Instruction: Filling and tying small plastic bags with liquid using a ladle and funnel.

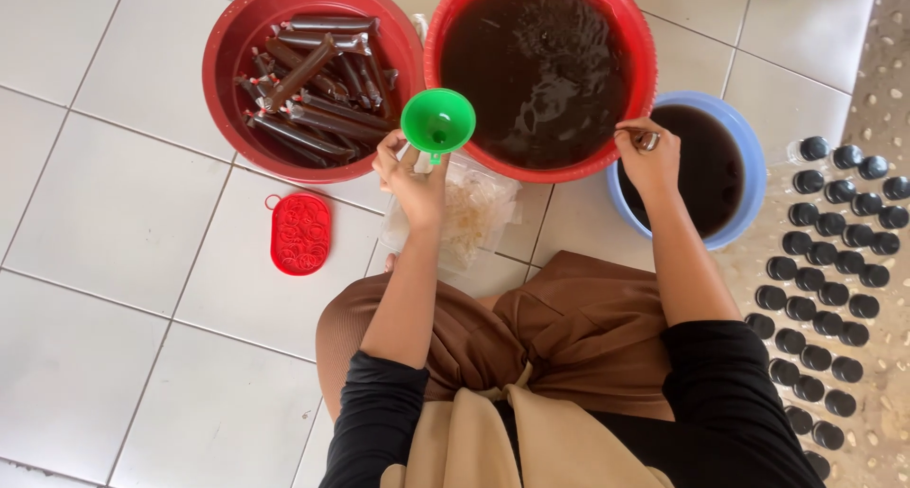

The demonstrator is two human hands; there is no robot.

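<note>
A red basin (227, 43) of filled dark tubes (318, 90) is seen on the tiled floor; a green funnel (437, 120) is gripped by the left hand (414, 177), a spoon (handle only visible) (646, 139) by the right hand (647, 156) between the liquid-filled red basin (637, 33) and blue basin (749, 147).

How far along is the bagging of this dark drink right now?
Done: a pile of filled tube bags lies in the left red basin. In hand: the left hand holds a green funnel; the right hand grips a metal handle at the blue basin. Left: the big red basin looks nearly full of dark liquid.
</note>
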